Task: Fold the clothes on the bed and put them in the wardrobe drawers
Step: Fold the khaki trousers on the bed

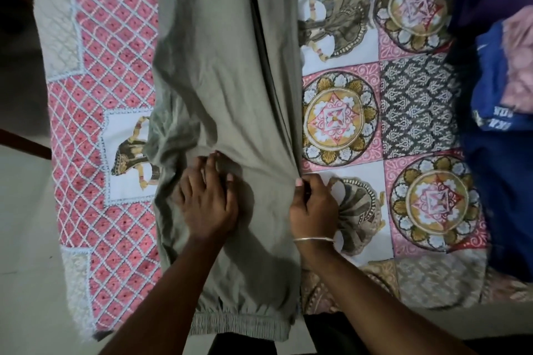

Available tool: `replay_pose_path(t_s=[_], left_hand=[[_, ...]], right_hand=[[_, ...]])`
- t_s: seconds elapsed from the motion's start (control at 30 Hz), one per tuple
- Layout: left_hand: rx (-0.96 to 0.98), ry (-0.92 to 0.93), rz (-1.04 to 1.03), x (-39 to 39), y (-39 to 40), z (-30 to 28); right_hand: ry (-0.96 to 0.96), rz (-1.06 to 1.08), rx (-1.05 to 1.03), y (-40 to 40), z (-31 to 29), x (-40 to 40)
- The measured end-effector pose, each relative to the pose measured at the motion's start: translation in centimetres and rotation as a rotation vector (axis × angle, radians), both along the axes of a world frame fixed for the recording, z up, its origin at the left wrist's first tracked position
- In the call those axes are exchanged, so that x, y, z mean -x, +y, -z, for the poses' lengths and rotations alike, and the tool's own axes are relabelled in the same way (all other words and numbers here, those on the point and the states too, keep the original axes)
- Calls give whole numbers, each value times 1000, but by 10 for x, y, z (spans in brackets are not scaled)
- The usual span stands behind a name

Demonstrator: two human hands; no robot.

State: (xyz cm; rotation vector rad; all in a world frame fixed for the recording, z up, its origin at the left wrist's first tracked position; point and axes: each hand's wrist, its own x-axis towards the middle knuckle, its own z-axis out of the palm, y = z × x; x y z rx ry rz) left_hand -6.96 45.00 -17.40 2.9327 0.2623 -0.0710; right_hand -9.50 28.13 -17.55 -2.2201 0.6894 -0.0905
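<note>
Smoothing the trousers before folding

Olive-grey cotton trousers (227, 95) lie lengthwise on the patterned bed (403, 112); left hand (207, 204) presses flat-fingered mid-garment, right hand (313, 207) pinches their right edge. Uneven pull risks creasing; piled clothes (501, 89) lie beyond.

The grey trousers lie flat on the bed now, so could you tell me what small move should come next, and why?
Probably smooth the bunched cloth: the left hand presses wrinkles on the grey trousers, while the right hand pinches their edge.

Trousers (230, 66) on bed (403, 112), clothes pile (501, 89) right.
</note>
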Motion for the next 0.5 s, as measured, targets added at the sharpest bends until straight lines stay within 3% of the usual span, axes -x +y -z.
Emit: replay_pose_path(t_s=[0.07, 0.17, 0.27, 0.4, 0.5], left_hand=[[-4, -83, 36, -19, -11, -9], [20, -59, 148, -67, -32, -18], [106, -5, 190, -119, -53, -18], [103, 5, 212, -163, -67, -8], [79, -22, 231, -186, -68, -6]], right_hand=[[-78, -12, -63, -2, -7, -18], [-146, -116, -107, 0, -8, -63], [-141, -233, -7, -1, 1, -103], [-67, -59, 77, -15, 10, -119], [-128, -138, 118, -26, 4, -137]])
